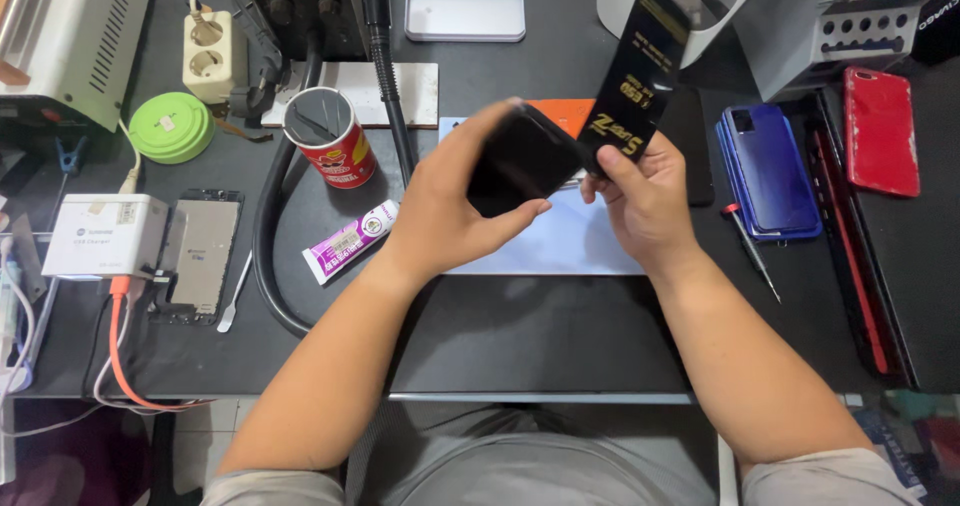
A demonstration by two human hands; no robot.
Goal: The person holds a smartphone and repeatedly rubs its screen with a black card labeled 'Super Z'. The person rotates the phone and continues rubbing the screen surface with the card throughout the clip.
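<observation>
**Bench inventory: dark phone and black sleeve in hand**

- Left hand (440,211): closed around a black, glossy, rounded-corner phone (520,161), thumb under its near edge, fingers curled over the far side. The phone is held above the mat at bench centre, tilted.
- Right hand (645,196): pinching the lower end of a long black cardboard sleeve with gold lettering (640,71), which stands up and leans far-right. Sleeve and phone meet, or nearly meet, at the phone's right edge; the exact contact cannot be made out.
- Progress, as judged: sleeve and phone are both lifted and brought together; whether anything has left the sleeve is not visible. Nothing is applied to the phone's face as far as can be seen.
- Beneath: pale blue work mat (560,241) on a black bench top (540,336), with an orange pad (565,114) at its far edge.
- Left: red tin can holding tools (332,136), purple-and-white glue tube (350,241), bare phone display panel (200,256), green round tape case (172,126).
- Right: blue phone back covers, stacked (768,171), red phone (880,131), small screwdriver (752,251).
- Far: shallow grey metal tray (465,13).
</observation>
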